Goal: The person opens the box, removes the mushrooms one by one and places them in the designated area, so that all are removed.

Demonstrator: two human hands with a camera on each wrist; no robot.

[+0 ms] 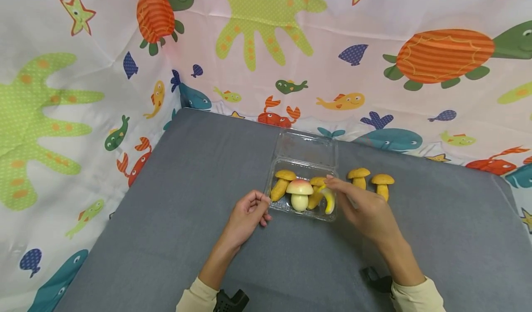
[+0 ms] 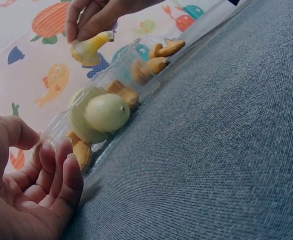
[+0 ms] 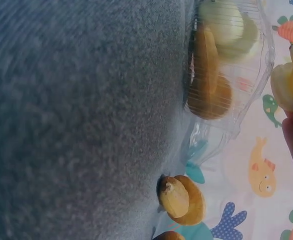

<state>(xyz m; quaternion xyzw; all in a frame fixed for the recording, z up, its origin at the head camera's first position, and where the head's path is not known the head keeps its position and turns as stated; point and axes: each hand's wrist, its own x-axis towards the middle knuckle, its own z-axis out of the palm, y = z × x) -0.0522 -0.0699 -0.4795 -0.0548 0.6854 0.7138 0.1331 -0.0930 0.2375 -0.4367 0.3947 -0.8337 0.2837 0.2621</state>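
Note:
A clear plastic box with a hinged lid holds a large pale toy mushroom with a pinkish cap. On either side of it lie a brown-yellow toy mushroom and a second one, partly covered from above. My left hand pinches the box's left front edge between thumb and forefinger, other fingers curled. Over the box's right end, my right hand holds a small half-peeled toy banana by its fingertips. In the left wrist view the banana is raised above the box wall.
The box's lid lies folded back behind it. Two more brown-yellow mushrooms stand right of the box, behind my right hand. Grey cloth covers the table. A curtain printed with sea animals hangs behind and at the left.

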